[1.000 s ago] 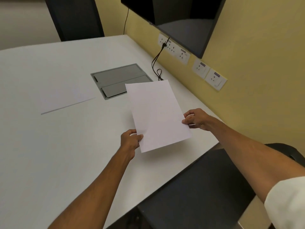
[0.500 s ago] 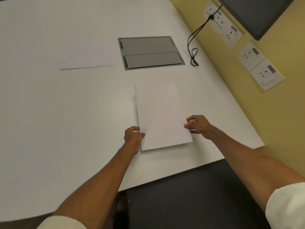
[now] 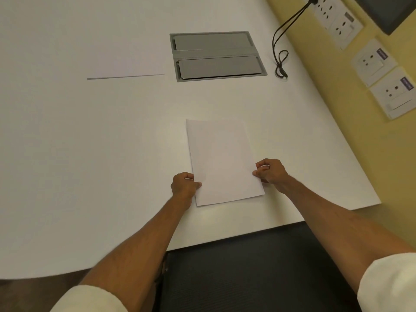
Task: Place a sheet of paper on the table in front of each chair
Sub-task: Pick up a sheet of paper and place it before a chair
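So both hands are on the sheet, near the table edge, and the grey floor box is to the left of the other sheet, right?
Not quite. The head view shows the box to the right of the other sheet. Both hands do hold the near sheet.

So there's a grey metal cable hatch (image 3: pixel 217 55) sitting flush in the tabletop ahead of me, two flaps, both lying closed. Just to the right of it a black cable (image 3: pixel 284 43) is hanging down from a white socket strip (image 3: pixel 331 13) on the yellow wall (image 3: pixel 364 140), and its loose end is looping and resting near the far right edge. Two more white socket plates (image 3: pixel 382 79) are sitting lower on that wall, each wearing a little purple label. A dark screen corner (image 3: pixel 391 12) is poking into the top right. Can't read the labels, too blurry.
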`<state>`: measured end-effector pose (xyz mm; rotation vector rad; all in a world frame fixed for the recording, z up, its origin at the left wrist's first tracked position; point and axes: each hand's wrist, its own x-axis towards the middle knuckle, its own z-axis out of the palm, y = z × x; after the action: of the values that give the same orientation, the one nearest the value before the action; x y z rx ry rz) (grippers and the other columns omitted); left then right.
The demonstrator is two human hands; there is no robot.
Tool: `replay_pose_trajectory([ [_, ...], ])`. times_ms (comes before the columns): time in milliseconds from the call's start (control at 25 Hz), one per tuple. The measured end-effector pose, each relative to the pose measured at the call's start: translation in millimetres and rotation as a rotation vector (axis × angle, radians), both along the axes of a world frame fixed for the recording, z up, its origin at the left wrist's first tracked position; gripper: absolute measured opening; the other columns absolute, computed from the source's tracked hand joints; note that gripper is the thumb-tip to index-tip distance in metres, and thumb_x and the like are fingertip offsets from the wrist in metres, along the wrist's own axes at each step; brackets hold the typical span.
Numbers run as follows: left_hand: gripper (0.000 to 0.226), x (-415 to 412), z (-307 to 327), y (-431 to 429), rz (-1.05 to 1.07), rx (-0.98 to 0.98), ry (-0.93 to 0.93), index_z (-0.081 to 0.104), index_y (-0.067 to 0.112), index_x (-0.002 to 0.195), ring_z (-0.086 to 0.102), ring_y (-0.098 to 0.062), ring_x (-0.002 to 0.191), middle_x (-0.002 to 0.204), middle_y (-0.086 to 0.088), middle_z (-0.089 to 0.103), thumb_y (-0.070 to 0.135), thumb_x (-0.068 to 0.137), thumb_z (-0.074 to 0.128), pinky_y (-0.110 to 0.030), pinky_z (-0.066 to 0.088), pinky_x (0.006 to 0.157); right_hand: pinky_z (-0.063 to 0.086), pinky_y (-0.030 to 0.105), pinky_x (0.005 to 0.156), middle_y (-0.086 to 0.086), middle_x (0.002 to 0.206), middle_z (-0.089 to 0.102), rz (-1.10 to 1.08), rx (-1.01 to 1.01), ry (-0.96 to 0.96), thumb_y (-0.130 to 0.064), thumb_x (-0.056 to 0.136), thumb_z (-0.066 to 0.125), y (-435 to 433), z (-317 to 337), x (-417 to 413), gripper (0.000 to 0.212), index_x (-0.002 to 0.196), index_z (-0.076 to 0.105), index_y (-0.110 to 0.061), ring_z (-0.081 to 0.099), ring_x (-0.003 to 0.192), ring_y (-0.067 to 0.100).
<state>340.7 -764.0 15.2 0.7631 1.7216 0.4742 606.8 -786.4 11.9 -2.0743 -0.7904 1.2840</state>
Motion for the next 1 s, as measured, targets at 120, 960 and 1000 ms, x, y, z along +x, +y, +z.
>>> replay_pose_trajectory([
  [120,0.032,2.0,-4.0,0.9,-0.034,0.014,0.02,0.066,0.001,0.102,0.06,-0.027,0.081,0.104,-0.016,0.069,-0.002,0.071,0.075,-0.032,0.052,0.079,0.051,0.043,0.082,0.003,0.062,0.049,0.018,-0.009,-0.043,0.008,0.076,0.072,0.3,-4.1,4.6,0.021,0.088,0.061,-0.004,0.052,0.068,0.022],
  [960,0.034,8.0,1.0,1.0,-0.118,0.082,0.213,0.049,0.013,0.064,0.068,-0.035,0.08,0.091,-0.017,0.069,-0.002,0.059,0.079,-0.043,0.058,0.076,0.058,0.046,0.081,0.004,0.07,0.057,0.015,-0.051,-0.167,0.0,0.071,0.079,0.4,-10.1,8.5,0.026,0.092,0.065,-0.002,0.057,0.073,0.025],
  [1000,0.035,7.6,1.2,1.5,-0.115,0.079,0.211,0.049,0.013,0.065,0.067,-0.034,0.077,0.092,-0.018,0.069,-0.003,0.059,0.079,-0.044,0.059,0.076,0.057,0.045,0.079,0.005,0.07,0.057,0.018,-0.051,-0.175,-0.001,0.071,0.079,-0.3,-9.1,8.5,0.027,0.093,0.065,0.0,0.057,0.072,0.026],
])
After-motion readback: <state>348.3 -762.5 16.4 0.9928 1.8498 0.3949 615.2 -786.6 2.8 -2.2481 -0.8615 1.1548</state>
